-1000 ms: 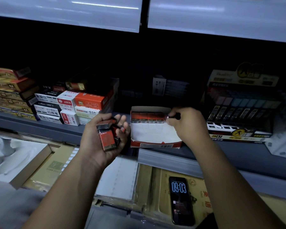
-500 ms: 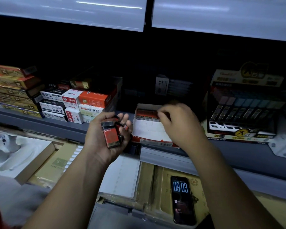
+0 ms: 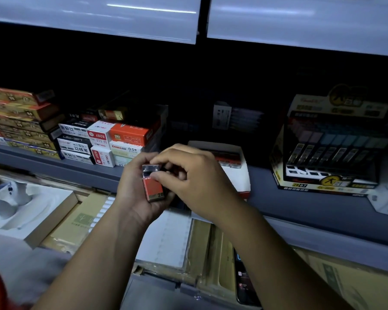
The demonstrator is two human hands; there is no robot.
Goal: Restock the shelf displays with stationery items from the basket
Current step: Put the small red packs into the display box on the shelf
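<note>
Off display box, right hand now pinches case in left hand.

1. Left forearm: bare, enters from the lower left and rises toward frame centre.
2. Left hand: palm turned up, fingers curled, cradling a small red pack.
3. Right forearm: bare, enters from the lower right, angled up and to the left.
4. Right hand: back of hand toward the camera, touching the left hand.
5. Right fingers: index curled over the pack's top end, thumb just below it, pinching; the other fingers are tucked in.
</note>
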